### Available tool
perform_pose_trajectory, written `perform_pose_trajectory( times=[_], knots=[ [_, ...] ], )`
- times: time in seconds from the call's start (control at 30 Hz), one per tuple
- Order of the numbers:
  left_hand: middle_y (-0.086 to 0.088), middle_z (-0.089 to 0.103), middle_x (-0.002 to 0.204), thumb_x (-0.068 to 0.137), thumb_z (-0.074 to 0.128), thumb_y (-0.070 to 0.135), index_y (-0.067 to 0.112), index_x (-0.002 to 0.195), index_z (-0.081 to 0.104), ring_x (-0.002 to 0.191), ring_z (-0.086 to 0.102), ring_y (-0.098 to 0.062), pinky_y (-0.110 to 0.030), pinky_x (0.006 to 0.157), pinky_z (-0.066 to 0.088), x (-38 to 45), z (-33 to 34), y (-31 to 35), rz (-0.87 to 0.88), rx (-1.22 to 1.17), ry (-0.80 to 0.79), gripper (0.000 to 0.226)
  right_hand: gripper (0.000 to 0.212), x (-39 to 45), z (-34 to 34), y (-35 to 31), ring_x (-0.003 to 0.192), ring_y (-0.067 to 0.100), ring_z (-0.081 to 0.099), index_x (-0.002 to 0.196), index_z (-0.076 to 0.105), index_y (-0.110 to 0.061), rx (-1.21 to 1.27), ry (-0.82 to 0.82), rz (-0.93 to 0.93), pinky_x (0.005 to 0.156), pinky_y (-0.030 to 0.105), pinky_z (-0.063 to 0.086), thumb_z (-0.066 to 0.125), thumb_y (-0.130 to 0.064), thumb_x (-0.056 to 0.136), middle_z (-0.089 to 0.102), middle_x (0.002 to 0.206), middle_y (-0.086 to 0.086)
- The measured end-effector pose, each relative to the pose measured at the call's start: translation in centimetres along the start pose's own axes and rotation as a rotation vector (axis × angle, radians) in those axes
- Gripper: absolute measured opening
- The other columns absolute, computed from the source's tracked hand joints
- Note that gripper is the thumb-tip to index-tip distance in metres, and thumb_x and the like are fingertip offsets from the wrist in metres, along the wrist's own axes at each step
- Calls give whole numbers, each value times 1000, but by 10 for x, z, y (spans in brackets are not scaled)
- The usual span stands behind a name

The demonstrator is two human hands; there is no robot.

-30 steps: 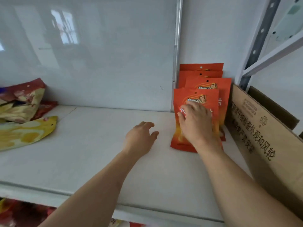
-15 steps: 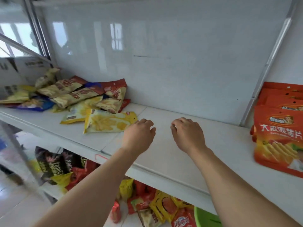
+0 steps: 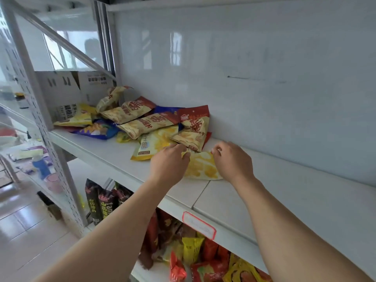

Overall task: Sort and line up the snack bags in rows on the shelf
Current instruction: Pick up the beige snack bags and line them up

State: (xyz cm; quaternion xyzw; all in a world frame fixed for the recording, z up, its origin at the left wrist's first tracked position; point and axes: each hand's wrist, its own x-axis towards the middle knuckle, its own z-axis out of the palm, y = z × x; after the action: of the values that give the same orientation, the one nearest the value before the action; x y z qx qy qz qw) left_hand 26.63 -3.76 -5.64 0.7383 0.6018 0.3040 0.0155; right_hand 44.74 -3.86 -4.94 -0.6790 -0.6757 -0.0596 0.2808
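Both hands are over the white shelf, at the near-right edge of a loose heap of snack bags. Left hand has its fingers curled, pinching the far-left corner of a yellow chip bag that lies flat on the shelf btwn the two hands. Right hand sits at the bag's right side w/ fingers bent over its far-right corner; looks like a grip, tho the contact point is partly hidden by the knuckles.

Just far-left of that bag lies a second yellow bag, flat, partly under the pile. Touching the left hand's fingertips from the far side is a red-and-cream bag, tilted, leaning on the others. More red-and-cream bags overlap further left, w/ a blue bag near the shelf's front edge. Behind the heap at far left stands an open cardboard box.

A red-bordered label is stuck on the shelf's front lip. Lower shelf holds a jumble of dark, red and yellow packets.
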Motion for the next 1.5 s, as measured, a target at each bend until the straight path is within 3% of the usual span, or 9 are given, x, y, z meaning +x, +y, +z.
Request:
perform_pose_trajectory(
  times=[0.27, 0.4, 0.5, 0.7, 0.83, 1.0, 1.17, 1.37, 1.5],
  knots=[
    [0, 63, 133, 101, 50, 42, 25, 131, 62, 118, 59, -23, -32, 81, 47, 85, 3, -65, -169, -21, 30, 37, 39, 90, 63, -32, 107, 24, 63, 130, 57, -20, 223, 11, 115, 82, 36, 53, 46, -42, 101, 66, 120, 2],
    [-5, 50, 149, 99, 50, 52, 22, 146, 48, 136, 46, -29, -42, 103, 45, 127, 10, -96, -240, -25, -34, 56, 62, 122, 98, -38, 121, 35, 55, 142, 44, -16, 243, 10, 286, 97, 49, 49, 46, -58, 96, 56, 132, 11],
    [-8, 30, 163, 97, 46, 62, 21, 157, 29, 152, 19, -32, -52, 120, 25, 153, 12, -114, -272, 6, -132, 75, 80, 138, 118, -40, 134, 39, 44, 154, 25, -19, 293, -44, 467, 108, 54, 40, 46, -65, 92, 43, 147, 16],
    [-10, 20, 166, 99, 32, 60, 17, 157, 25, 154, 5, -36, -56, 124, 8, 206, 23, -147, -321, 85, -300, 72, 73, 155, 139, -59, 125, 35, 54, 148, 32, -16, 349, 45, 572, 95, 47, 48, 55, -58, 93, 52, 140, 12],
    [-14, 30, 159, 99, 32, 36, 22, 152, 36, 147, 23, -39, -57, 118, 21, 227, 17, -164, -260, 178, -416, 55, 74, 164, 146, -72, 127, 36, 55, 147, 35, -7, 461, 131, 687, 97, 45, 50, 59, -52, 94, 51, 145, 13],
    [-12, 65, 128, 80, 60, 53, 17, 127, 59, 119, 59, -36, -54, 103, 47, 257, 10, -195, -209, 73, -498, 59, 36, 167, 146, -75, 91, 23, 68, 112, 66, -9, 779, 201, 739, 82, 36, 55, 71, -38, 91, 72, 105, 5],
    [-16, 58, 137, 75, 66, 75, 8, 146, 37, 127, 53, -38, -48, 102, 46, 262, 4, -205, -189, 150, -486, 101, 26, 165, 138, -79, 80, 26, 75, 107, 69, -14, 1014, 143, 805, 71, 40, 63, 78, -28, 86, 76, 95, 8],
    [-7, 60, 85, 80, 81, 45, 0, 121, 55, 81, 61, -26, -37, 73, 53, 265, -7, -198, -202, -141, -461, 66, 23, 164, 126, -73, 81, 29, 76, 103, 67, -15, 1069, 135, 838, 80, 48, 62, 70, -36, 93, 78, 92, 10],
    [1, 44, 73, 87, 78, 27, 6, 110, 52, 61, 42, -13, -27, 51, 34, 260, -20, -191, -214, -387, -430, 41, 23, 159, 109, -66, 84, 28, 76, 96, 70, -18, 1077, 247, 843, 83, 49, 61, 70, -41, 91, 78, 91, 8]
  ],
)
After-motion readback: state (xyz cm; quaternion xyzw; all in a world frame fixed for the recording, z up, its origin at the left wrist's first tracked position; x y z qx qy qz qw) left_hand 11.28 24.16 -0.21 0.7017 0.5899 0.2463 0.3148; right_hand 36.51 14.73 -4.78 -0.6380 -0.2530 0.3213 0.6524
